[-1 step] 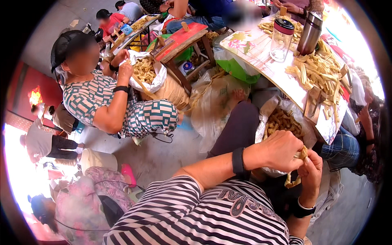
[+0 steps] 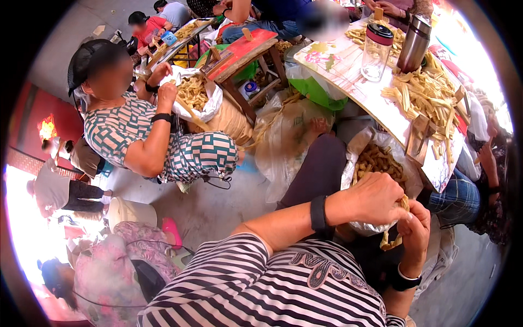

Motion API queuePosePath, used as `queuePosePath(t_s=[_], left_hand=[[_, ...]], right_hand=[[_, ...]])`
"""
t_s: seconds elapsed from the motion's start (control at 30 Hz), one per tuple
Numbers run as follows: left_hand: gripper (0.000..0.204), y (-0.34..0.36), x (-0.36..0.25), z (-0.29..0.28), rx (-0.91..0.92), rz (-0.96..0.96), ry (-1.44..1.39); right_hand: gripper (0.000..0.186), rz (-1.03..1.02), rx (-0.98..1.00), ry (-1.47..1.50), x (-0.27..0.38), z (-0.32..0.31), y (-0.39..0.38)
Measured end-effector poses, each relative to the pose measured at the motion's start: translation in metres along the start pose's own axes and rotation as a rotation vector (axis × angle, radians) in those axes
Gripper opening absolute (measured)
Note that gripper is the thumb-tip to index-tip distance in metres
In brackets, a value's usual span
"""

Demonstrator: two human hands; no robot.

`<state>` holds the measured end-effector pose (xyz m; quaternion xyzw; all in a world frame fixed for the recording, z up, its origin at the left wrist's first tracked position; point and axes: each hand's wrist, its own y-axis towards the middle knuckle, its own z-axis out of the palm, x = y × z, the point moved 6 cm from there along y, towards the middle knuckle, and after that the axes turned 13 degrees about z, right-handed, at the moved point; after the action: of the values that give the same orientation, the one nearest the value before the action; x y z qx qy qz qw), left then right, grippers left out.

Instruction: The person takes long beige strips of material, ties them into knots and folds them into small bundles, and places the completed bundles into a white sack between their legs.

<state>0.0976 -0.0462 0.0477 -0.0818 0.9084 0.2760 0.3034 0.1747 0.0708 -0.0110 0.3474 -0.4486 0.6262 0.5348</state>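
My left hand (image 2: 373,199) and my right hand (image 2: 414,226) are close together in front of my striped shirt. Both are closed, fingertips pinching one pale yellow pliable strip (image 2: 390,241). Part of it sticks up between my hands, and a bent end dangles beneath them. Fingers hide how it is looped. Just beyond my left hand, an open bag (image 2: 351,163) with a pale lining holds many twisted or knotted yellow pieces (image 2: 377,163). Flat loose strips (image 2: 422,92) of similar colour are heaped on the table (image 2: 348,62) ahead to the right.
A clear lidded jar (image 2: 376,54) and a metal flask (image 2: 414,43) stand on the table; a wooden block (image 2: 418,140) sits at its near edge. At left, a seated person (image 2: 131,131) works beside another filled sack (image 2: 218,117). A red wooden stool (image 2: 245,54) stands beyond.
My left hand has shifted slightly up and its fingers have moved a little on the strip, exposing more of it. My right hand stays nearly in place.
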Motion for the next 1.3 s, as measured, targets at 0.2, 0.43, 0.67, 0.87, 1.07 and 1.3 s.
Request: queuePosePath(t_s=[0.2, 0.43, 0.67, 0.87, 1.07, 1.3], left_hand=[[0.027, -0.001, 0.022, 0.010, 0.049, -0.116, -0.429], [0.025, -0.019, 0.022, -0.007, 0.166, -0.407, -0.866], [0.027, -0.005, 0.040, -0.022, 0.273, -0.250, -0.031], [0.032, 0.006, 0.012, 0.008, 0.308, 0.010, -0.108], [0.018, 0.000, 0.040, 0.029, 0.556, 0.008, -0.333], [0.019, 0.082, 0.099, 0.005, 0.223, -0.110, 0.073]], right_hand=[[0.025, 0.123, -0.264, -0.352, 0.013, 0.005, -0.005], [0.022, -0.142, -0.269, -0.720, 0.049, -0.006, -0.030], [0.015, -0.137, -0.176, -0.716, 0.037, -0.009, -0.008], [0.010, -0.169, -0.182, -0.714, 0.028, -0.005, 0.003], [0.009, -0.170, -0.204, -0.879, 0.043, -0.031, 0.000], [0.018, -0.246, -0.581, -0.832, 0.079, -0.083, 0.062]])
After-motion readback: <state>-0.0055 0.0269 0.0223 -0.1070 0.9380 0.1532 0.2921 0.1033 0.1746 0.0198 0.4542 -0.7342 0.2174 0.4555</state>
